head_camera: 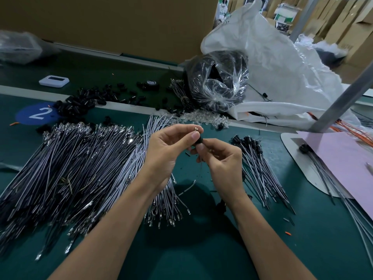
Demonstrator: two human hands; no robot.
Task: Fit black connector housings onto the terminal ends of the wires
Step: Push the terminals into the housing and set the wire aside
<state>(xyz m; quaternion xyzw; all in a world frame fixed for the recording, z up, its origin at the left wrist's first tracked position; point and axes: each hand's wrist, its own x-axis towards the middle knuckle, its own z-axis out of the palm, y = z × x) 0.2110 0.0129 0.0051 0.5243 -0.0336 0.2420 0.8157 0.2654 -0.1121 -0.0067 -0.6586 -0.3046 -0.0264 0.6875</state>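
Observation:
Over the middle of the green mat, my left hand (171,148) pinches a metal wire terminal (196,129) between thumb and fingertips. My right hand (220,158) grips a small black connector housing (198,140) against that terminal; the wire itself is mostly hidden behind my palms. A wide pile of grey wires with bare metal terminals (70,164) spreads to the left. To the right lies a smaller bundle of wires with black housings on their ends (256,158). Loose black housings (80,102) are scattered along the mat's far edge.
A clear plastic bag of black parts (218,83) stands behind my hands, with a big white sack (272,63) beyond it. A metal post (343,104) rises at the right above a pink sheet (343,158). A white device (54,81) lies at far left.

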